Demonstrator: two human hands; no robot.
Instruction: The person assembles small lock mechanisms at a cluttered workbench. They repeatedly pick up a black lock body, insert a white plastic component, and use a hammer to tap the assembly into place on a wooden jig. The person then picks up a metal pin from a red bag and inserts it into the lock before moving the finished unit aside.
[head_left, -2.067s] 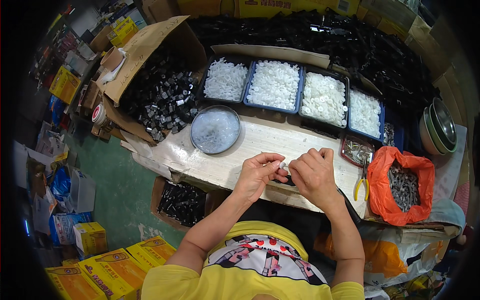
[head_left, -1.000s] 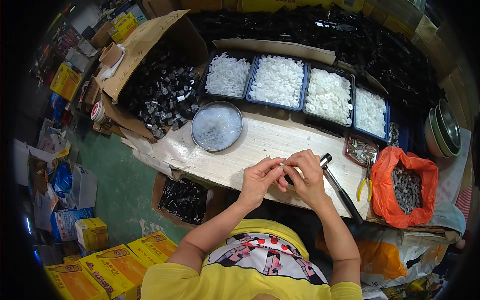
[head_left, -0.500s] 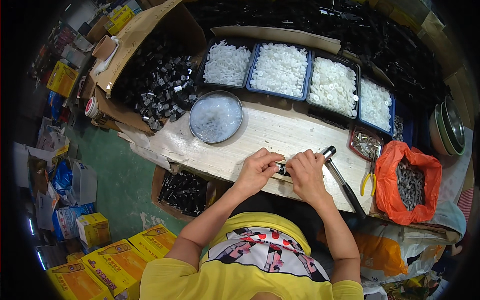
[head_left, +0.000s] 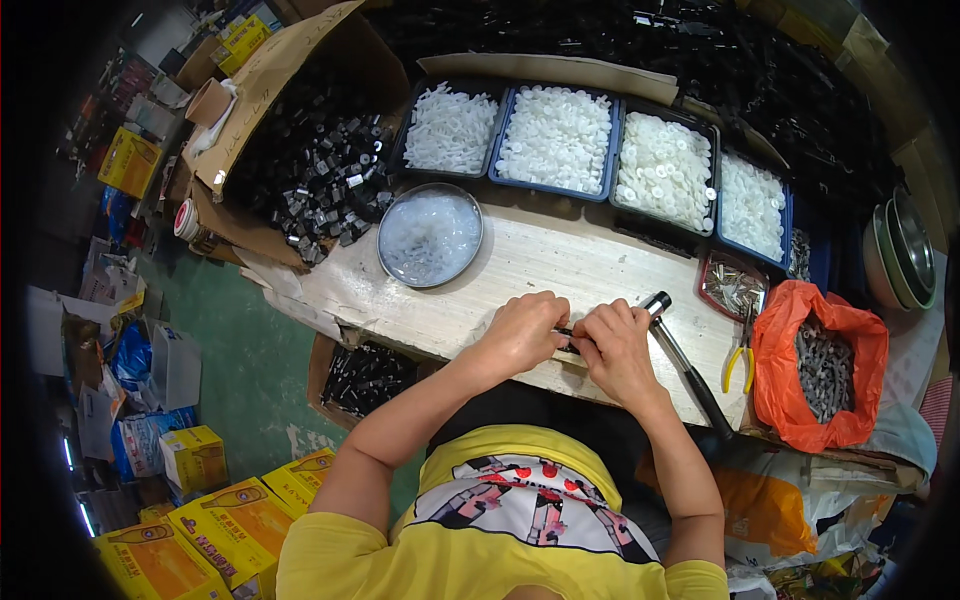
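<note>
Small dark part is sitting between the two hands, near the front edge of the pale bench; fingers are hiding most of it. Left hand is curling nearly closed, pinching the left end. Right hand is gripping the right end, fingers bent, thumb drawn in. Hammer is lying just beside it, pliers farther right. Round dish is resting beyond, leftward; four trays are holding white pieces.
</note>
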